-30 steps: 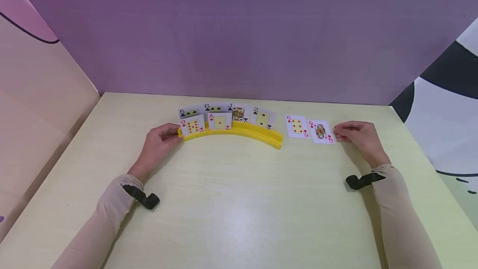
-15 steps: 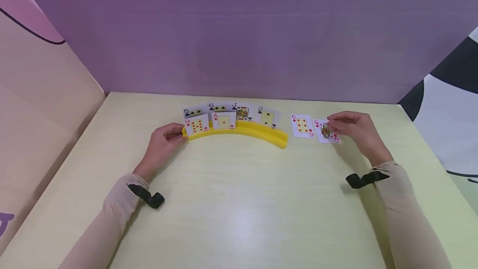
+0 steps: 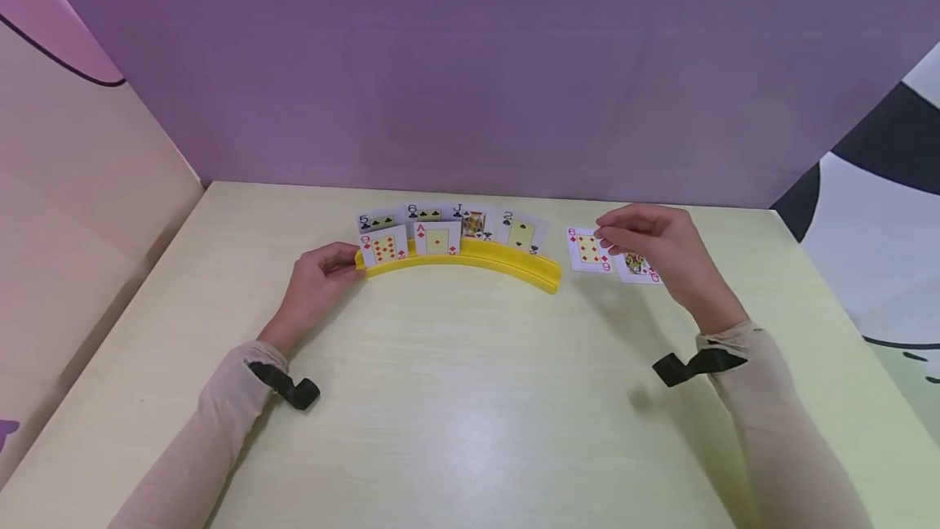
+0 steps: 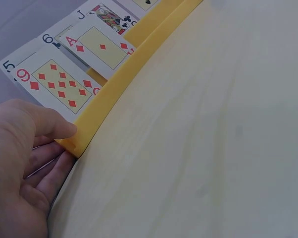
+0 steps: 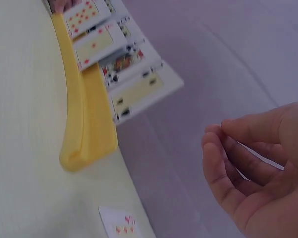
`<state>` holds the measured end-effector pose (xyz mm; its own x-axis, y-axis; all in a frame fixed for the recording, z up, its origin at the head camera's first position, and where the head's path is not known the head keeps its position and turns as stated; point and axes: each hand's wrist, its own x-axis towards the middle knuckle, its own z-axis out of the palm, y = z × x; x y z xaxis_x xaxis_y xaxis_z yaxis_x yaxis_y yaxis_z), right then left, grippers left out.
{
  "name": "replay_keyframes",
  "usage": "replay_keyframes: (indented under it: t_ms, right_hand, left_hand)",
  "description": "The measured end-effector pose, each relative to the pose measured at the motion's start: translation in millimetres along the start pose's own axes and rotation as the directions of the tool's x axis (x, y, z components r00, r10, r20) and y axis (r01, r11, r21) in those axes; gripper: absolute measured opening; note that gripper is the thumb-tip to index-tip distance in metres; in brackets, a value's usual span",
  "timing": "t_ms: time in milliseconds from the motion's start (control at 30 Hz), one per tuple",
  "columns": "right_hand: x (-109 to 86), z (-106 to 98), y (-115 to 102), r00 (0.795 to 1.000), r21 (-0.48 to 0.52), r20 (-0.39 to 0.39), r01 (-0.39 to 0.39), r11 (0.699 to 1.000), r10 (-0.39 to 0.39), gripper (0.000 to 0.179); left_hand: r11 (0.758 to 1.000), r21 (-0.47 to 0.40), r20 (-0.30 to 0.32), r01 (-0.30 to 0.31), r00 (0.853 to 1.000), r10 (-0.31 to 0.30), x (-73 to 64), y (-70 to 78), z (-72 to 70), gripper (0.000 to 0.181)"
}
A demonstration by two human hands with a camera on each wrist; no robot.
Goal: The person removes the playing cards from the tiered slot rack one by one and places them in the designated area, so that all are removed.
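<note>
A curved yellow playing card holder (image 3: 507,260) lies on the table. My left hand (image 3: 316,288) grips its left end, the thumb (image 4: 60,125) on the near face and the fingers at the end. In its front row stand a nine of diamonds (image 3: 384,247) and an ace of diamonds (image 3: 436,237); behind them are several black cards, including a jack of clubs (image 3: 475,224) and a two (image 3: 521,233). My right hand (image 3: 654,255), fingers loosely bent and nothing in them, hovers above a six of diamonds (image 3: 587,250) and a queen of diamonds (image 3: 637,269), partly hiding the queen.
The light wood table (image 3: 455,398) runs back to a purple panel (image 3: 477,88). Black wrist cameras (image 3: 297,392) hang from both sleeves. A pale wall (image 3: 81,211) stands at the left, and a black and white patterned one (image 3: 881,235) at the right.
My right hand has risen from beside the queen of diamonds and moved left over the two loose cards. The left hand stays on the holder's end; the cards have not moved.
</note>
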<state>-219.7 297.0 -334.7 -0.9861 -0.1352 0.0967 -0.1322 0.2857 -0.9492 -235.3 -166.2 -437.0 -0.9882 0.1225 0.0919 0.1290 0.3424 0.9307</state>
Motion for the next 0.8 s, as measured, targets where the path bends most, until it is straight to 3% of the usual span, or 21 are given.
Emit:
replay_keyframes:
  t_ms: [267,467,600,800]
  right_hand:
    - [2.2,33.1,-24.4,0.995,-0.125,0.067,0.078,0.989,-0.07,0.021]
    - [7.0,58.4,-31.6,0.988,-0.289,0.096,0.144,0.946,-0.121,0.016]
    - [11.2,75.2,-32.7,0.985,-0.345,0.108,0.164,0.924,-0.134,0.015]
    - [15.9,101.5,-39.8,0.956,-0.398,0.17,0.289,0.871,-0.24,0.017]
  left_hand:
    - [1.0,0.002,-0.015,0.007,1.0,-0.007,4.5,-2.1,4.0,0.032]
    - [1.0,-0.017,-0.005,-0.02,1.0,0.02,9.3,-4.1,8.4,0.034]
    - [0.999,-0.001,-0.008,-0.04,0.999,0.04,8.9,-2.9,11.5,0.037]
    - [0.998,-0.002,-0.026,-0.055,0.998,0.055,7.2,-3.5,11.8,0.037]
